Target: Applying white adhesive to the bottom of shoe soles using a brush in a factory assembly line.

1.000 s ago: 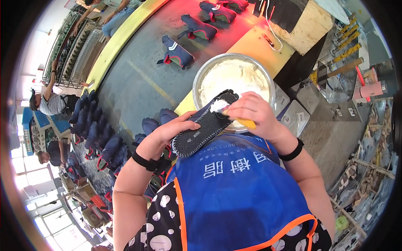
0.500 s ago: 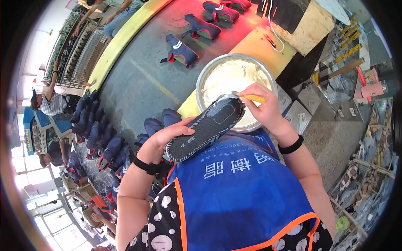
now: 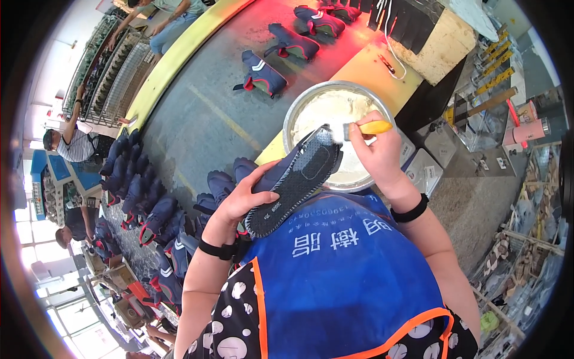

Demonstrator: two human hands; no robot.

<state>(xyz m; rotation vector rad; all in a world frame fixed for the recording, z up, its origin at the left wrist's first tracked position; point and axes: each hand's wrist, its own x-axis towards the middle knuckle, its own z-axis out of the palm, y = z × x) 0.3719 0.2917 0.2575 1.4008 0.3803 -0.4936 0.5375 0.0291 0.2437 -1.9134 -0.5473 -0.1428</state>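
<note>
- The shoe (image 3: 290, 194) is facing sole-up at the bowl's (image 3: 326, 85) near side; brush-coating is apparently being performed, the next stroke calling for steadiness.
- The left hand (image 3: 246, 194) is clasping it half-closed, thumb across.
- The right hand (image 3: 378, 146) is pinching the brush (image 3: 375, 127) firmly at the far end.

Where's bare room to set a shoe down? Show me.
The grey belt has room between the yellow rail, bowl and nearest striped shoe. Crowded: lower left, where dark shoes stand packed, and by the bowl, where the left hand holds a black-soled shoe and the right hand a brush.
</note>
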